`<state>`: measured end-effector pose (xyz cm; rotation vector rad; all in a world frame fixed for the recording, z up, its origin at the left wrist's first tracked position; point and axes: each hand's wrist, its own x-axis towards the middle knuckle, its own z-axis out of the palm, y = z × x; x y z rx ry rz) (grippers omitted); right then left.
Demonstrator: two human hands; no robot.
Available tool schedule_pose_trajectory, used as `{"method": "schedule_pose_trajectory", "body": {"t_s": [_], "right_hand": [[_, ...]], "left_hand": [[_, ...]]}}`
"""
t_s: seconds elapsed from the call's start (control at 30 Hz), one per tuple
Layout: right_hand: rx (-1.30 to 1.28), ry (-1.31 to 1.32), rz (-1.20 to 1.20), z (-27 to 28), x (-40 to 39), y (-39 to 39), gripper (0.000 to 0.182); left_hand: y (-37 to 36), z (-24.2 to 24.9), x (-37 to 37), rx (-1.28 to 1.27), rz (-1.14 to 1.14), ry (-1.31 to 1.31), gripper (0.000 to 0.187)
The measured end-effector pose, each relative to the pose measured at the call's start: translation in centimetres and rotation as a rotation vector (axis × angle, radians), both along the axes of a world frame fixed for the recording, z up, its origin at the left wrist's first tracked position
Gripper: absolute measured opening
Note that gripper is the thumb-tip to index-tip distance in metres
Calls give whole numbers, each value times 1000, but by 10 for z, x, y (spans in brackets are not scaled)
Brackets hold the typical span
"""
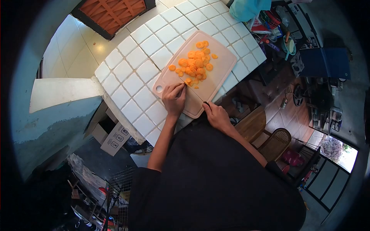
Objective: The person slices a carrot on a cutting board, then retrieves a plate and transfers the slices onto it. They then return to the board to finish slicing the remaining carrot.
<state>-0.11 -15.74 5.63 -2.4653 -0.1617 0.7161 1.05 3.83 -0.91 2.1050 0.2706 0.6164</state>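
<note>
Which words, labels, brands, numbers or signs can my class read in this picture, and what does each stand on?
No word or number is legible.
Cardboard box: a row of printed symbols, too small to make out.
Dark object at the top right: pale marks, too blurred to read.
Cutting board: no lettering visible.

Blue wall (42, 121) marked by patches, floor (298, 111) laid in reddish tiles, wooden chair (278, 141) partly woven, daylight admitted through opening (334, 149)
</note>
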Motion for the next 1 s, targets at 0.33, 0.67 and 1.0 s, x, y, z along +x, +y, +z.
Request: {"method": "schedule_pose_trajectory", "body": {"t_s": [0.33, 0.67, 1.0], "right_hand": [[-57, -39, -11, 3, 1, 2, 47], [587, 478, -230, -14, 6, -23, 51], [532, 348, -337, -38, 7, -33, 52]], "left_hand": [[-6, -3, 6, 50, 14, 45, 8], [-3, 12, 3, -107, 25, 118, 36], [1, 7, 21, 281, -13, 116, 20]]}}
